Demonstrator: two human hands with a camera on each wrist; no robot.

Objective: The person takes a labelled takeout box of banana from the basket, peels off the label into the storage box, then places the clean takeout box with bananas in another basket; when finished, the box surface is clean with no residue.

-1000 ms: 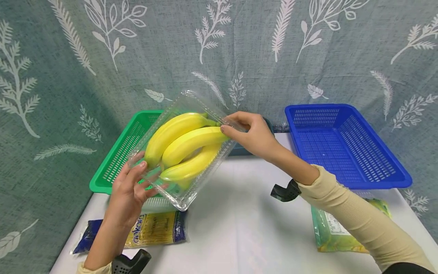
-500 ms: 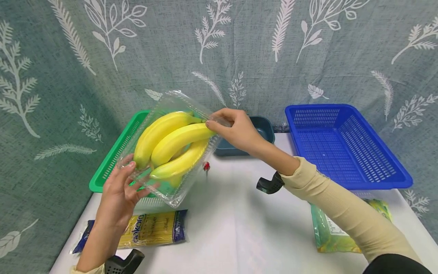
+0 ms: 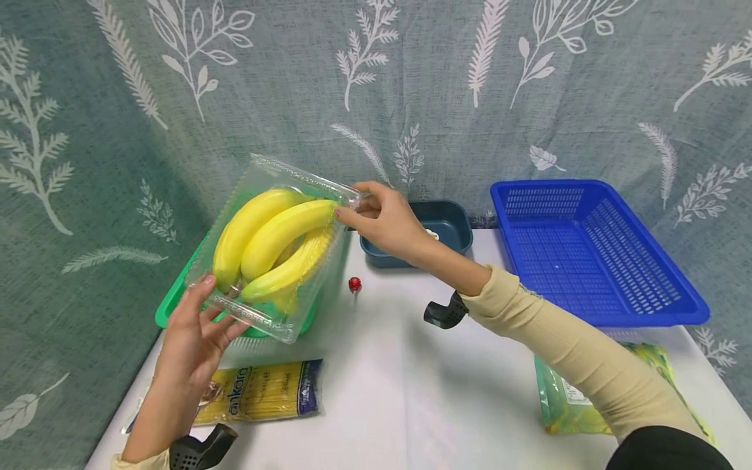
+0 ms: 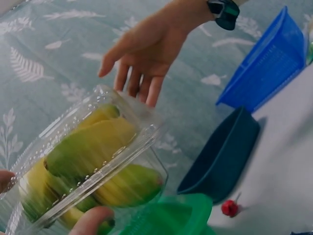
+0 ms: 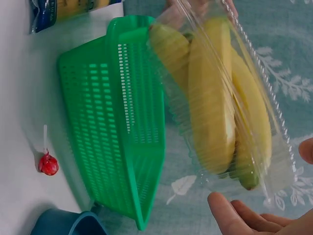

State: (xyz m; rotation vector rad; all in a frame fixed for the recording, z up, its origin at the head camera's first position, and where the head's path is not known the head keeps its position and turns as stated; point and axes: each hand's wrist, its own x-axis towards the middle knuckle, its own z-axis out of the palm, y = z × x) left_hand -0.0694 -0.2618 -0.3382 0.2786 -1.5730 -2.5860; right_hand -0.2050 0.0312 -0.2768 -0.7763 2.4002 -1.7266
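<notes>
A clear plastic clamshell box (image 3: 308,303) with several yellow bananas (image 3: 288,235) in it hangs tilted over the green basket (image 3: 170,312). At its lower left edge my left hand (image 3: 189,339) grips it, thumb on the near side and fingers underneath. My right hand (image 3: 388,222) is at the upper right corner, thumb spread from the fingers. In the left wrist view the right hand (image 4: 151,54) has straight fingers beside the box's end and its thumb is off the plastic. Gaps show between these fingers (image 5: 227,213) and the box in the right wrist view.
A red lollipop (image 3: 355,284) lies right of the green basket. Behind stands a dark teal bin (image 3: 388,260). The blue basket (image 3: 570,254) is at right, a green bag (image 3: 552,401) in front of it. A spaghetti pack (image 3: 270,391) lies at front left.
Both hands and the banana box have moved left, over the green basket. The lollipop and the teal bin have come into fuller view.
</notes>
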